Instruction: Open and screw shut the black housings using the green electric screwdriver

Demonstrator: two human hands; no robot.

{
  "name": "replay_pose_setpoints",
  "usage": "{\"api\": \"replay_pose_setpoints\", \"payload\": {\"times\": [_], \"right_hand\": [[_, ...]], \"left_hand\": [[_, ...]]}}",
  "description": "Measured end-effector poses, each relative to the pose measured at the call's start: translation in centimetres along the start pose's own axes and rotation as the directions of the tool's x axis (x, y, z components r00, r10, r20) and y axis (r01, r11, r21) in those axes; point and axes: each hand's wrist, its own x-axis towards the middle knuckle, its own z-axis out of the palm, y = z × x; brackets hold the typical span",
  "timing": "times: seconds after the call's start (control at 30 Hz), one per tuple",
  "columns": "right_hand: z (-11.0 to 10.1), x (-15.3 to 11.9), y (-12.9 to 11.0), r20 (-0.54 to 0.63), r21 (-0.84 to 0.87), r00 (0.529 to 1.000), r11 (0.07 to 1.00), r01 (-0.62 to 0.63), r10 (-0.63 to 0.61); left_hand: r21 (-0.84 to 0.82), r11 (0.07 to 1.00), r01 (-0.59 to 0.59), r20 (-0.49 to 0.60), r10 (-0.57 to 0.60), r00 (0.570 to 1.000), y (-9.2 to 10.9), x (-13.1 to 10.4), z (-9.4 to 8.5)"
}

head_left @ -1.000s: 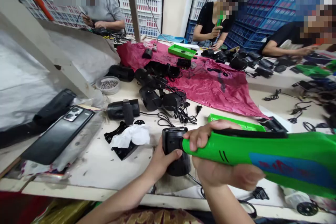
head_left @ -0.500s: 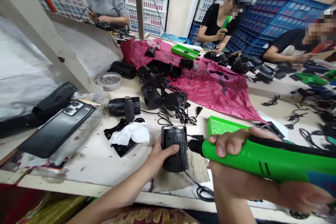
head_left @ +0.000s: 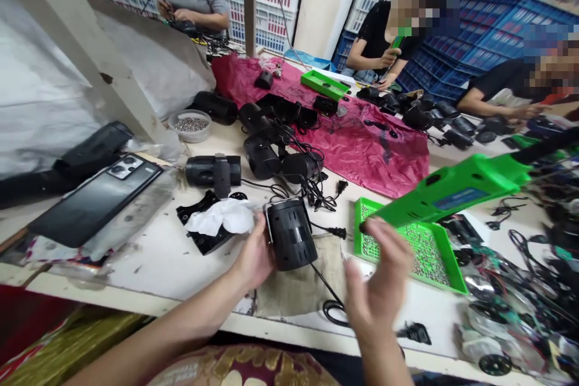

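Note:
My left hand (head_left: pixel 257 253) is closed round the left side of a black ribbed cylinder housing (head_left: pixel 293 235) with a metal bracket; a black cord runs from its lower end. My right hand (head_left: pixel 382 271) is apart from the housing, fingers spread, somewhat blurred. Just above its fingertips is the green power screwdriver (head_left: pixel 443 190), tilted up to the right, not wrapped by the hand. Behind the screwdriver lies a green tray (head_left: pixel 456 274) of small screws. A worn cloth (head_left: pixel 294 295) lies beneath the housing.
To the left are a phone (head_left: pixel 97 199), a white tissue (head_left: pixel 221 217) on a black part, and a bowl of screws (head_left: pixel 192 126). More black housings (head_left: pixel 262 157) lie behind. Wired parts (head_left: pixel 493 313) crowd the right. Other people work beyond the pink sheet (head_left: pixel 362 157).
My right hand has let go of the green screwdriver, which has moved up and away from the housing. My left hand has tilted the housing and shifted it slightly left.

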Motion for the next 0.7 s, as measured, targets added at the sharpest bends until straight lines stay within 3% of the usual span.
{"api": "replay_pose_setpoints", "payload": {"times": [0.03,0.1,0.2,0.27,0.33,0.47,0.7], "right_hand": [[0.8,-0.8,-0.3,0.188,-0.017,0.972,0.990,-0.139,0.139],[2.4,-2.2,-1.0,0.411,-0.032,0.848,0.934,-0.355,0.336],[4.2,-3.3,-1.8,0.581,-0.029,0.649,0.809,-0.587,0.491],[4.5,-3.6,-2.2,0.624,-0.005,0.590,0.758,-0.653,0.513],[4.5,-3.6,-2.4,0.619,-0.005,0.592,0.756,-0.654,0.516],[4.4,-3.2,-2.2,0.550,-0.094,0.643,0.804,-0.587,0.533],[4.4,-3.4,-2.8,0.557,-0.124,0.647,0.823,-0.554,0.520]], "left_hand": [[0.000,1.000,-0.002,0.015,0.002,1.000,0.0,0.0,0.0],[-0.003,1.000,0.004,0.047,-0.004,0.999,0.0,-0.1,-0.1],[-0.002,0.998,0.059,0.093,-0.058,0.994,0.1,-0.3,-0.3],[0.009,0.996,0.090,0.121,-0.090,0.989,0.2,-0.3,-0.4],[0.067,0.995,0.070,0.161,-0.080,0.984,0.1,-0.2,-0.5],[0.154,0.986,-0.065,0.209,0.032,0.977,-0.4,0.1,-0.5],[0.263,0.899,-0.351,0.222,0.298,0.928,-0.9,-0.3,-0.8]]}}
